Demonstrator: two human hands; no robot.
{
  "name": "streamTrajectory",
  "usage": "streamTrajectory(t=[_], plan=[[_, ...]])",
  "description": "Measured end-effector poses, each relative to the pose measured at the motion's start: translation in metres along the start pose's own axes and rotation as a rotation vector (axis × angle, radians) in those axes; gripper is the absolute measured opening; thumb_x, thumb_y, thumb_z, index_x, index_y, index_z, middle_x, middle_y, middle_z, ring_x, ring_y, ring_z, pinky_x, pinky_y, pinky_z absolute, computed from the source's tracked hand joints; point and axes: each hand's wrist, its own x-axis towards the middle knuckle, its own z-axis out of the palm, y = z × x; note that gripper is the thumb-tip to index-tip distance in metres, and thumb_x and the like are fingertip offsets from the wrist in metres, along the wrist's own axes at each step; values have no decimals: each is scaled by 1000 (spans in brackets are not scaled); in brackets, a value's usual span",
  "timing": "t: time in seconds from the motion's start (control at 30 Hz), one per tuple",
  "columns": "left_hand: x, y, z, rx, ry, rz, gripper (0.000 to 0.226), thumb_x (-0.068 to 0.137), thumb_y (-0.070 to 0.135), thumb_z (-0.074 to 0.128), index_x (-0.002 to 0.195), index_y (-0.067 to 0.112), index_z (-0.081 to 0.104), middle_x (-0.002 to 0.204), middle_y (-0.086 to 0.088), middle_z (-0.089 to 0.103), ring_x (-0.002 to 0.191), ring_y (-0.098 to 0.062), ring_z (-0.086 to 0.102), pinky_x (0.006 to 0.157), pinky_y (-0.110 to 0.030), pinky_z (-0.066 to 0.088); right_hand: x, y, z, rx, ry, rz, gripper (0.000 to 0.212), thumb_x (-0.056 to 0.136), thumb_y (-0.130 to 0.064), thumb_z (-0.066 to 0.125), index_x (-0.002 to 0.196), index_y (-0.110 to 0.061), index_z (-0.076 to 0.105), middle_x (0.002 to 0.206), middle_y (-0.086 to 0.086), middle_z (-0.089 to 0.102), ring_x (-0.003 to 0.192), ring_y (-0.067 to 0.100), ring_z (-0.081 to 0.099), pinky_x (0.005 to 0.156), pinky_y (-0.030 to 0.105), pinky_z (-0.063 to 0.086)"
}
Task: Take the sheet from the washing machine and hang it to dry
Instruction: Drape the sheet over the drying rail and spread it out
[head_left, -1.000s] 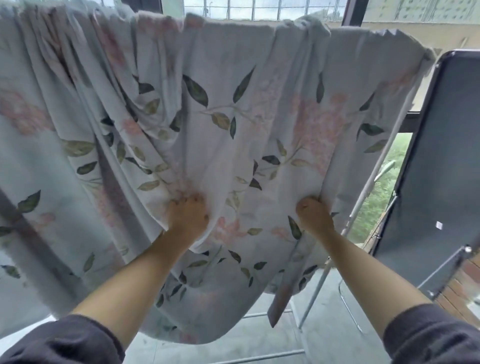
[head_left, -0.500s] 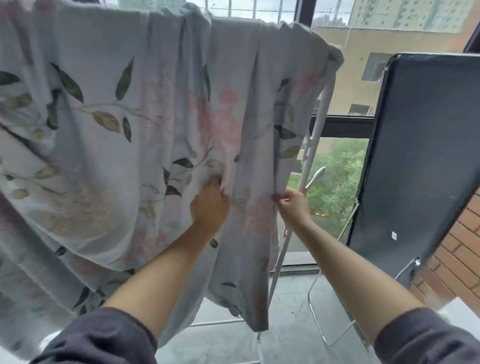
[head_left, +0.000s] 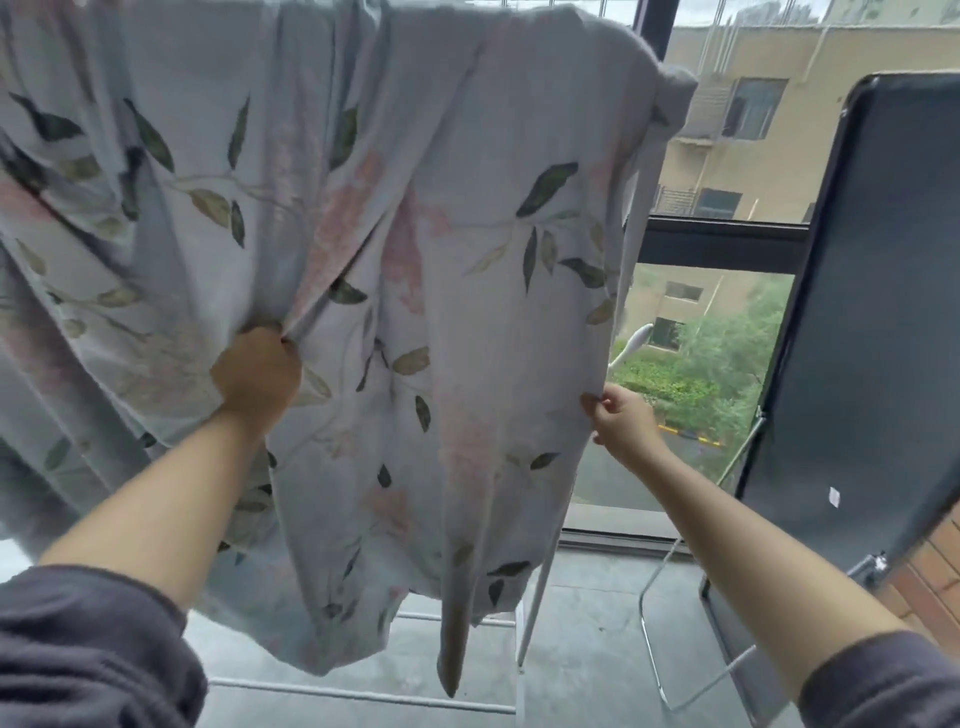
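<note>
Window glass and a white drying rack (head_left: 540, 582) back the floral sheet (head_left: 467, 260), draped over the top rail. I keep my left hand (head_left: 255, 375) fisted on a fold while my right hand (head_left: 621, 420) pinches the edge, spreading the cloth flat.

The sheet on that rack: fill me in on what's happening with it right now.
A person is spreading a floral sheet over the top of a white drying rack by the window. The left hand grips a bunched fold in the middle of the hanging cloth, while the right hand pinches its right edge and draws it sideways. The sheet is already draped over the top; folds remain on the left side, so it is not yet spread flat.
</note>
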Motion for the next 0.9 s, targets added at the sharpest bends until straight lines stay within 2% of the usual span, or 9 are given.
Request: streamTrajectory(t=[0.17, 0.27, 0.43, 0.5, 0.57, 0.67, 0.7, 0.77, 0.9], plan=[[-12, 20, -12, -92, -18, 14, 25, 87, 17, 50, 106, 3, 59, 110, -25, 59, 101, -45, 56, 80, -47, 46, -9, -25, -2, -49, -229, -90, 7, 90, -15, 57, 94, -20, 61, 89, 6, 66, 80, 23, 61, 80, 49, 54], [-21, 49, -20, -243, 50, 104, 31, 85, 20, 59, 109, 3, 49, 112, -21, 54, 102, -41, 53, 77, -48, 45, -16, -43, -10, -24, -415, -166, 29, 89, -14, 57, 112, -30, 49, 93, 4, 65, 76, 18, 58, 74, 39, 54], [-43, 116, -40, -351, 46, 320, 58, 86, 27, 58, 131, 13, 23, 117, -16, 55, 96, -37, 58, 76, -41, 49, -8, -74, -26, 279, -280, -250, 43, 88, -7, 53, 124, -27, 44, 101, 0, 66, 82, 15, 63, 69, 24, 47], [-46, 135, -45, -392, 26, 372, 66, 87, 27, 58, 131, 26, 9, 125, -14, 54, 90, -36, 61, 73, -45, 53, -1, -81, -31, 224, -218, -311, 31, 85, -13, 55, 114, -20, 50, 91, 12, 61, 83, 23, 58, 81, 35, 38], [-46, 144, -48, -373, 121, 424, 62, 84, 20, 60, 133, 14, 23, 131, -15, 48, 97, -36, 58, 74, -44, 52, -2, -88, -34, 229, -200, -358, 23, 86, -10, 56, 108, -13, 50, 84, 2, 53, 81, 12, 51, 85, 30, 33], [-49, 152, -48, -305, 507, 808, 38, 75, 4, 62, 111, 5, 50, 108, -14, 52, 93, -32, 53, 76, -39, 45, -10, -101, -38, 326, -252, -400, 39, 88, -14, 47, 126, -12, 47, 110, -12, 53, 93, -21, 47, 83, -2, 31], [-52, 157, -47, -305, 538, 931, 33, 74, 3, 62, 106, 6, 53, 101, -12, 54, 88, -29, 53, 75, -35, 43, -9, -103, -37, 351, -268, -387, 46, 87, -20, 42, 132, -11, 45, 122, -12, 50, 103, -20, 45, 84, -2, 32], [-54, 168, -41, -371, 331, 1005, 18, 80, 11, 62, 98, 9, 57, 90, -7, 57, 77, -28, 56, 66, -34, 44, -6, -104, -35, 429, -294, -316, 55, 81, -29, 35, 132, -12, 49, 134, -10, 47, 118, -4, 45, 91, 15, 42], [-54, 191, -34, -544, -199, 787, 25, 88, 48, 53, 95, 25, 58, 82, 13, 62, 75, -7, 60, 68, -30, 52, -1, -103, -32, 563, -325, -298, 43, 91, -31, 31, 115, -31, 66, 141, -14, 46, 129, 8, 45, 100, 39, 45]])
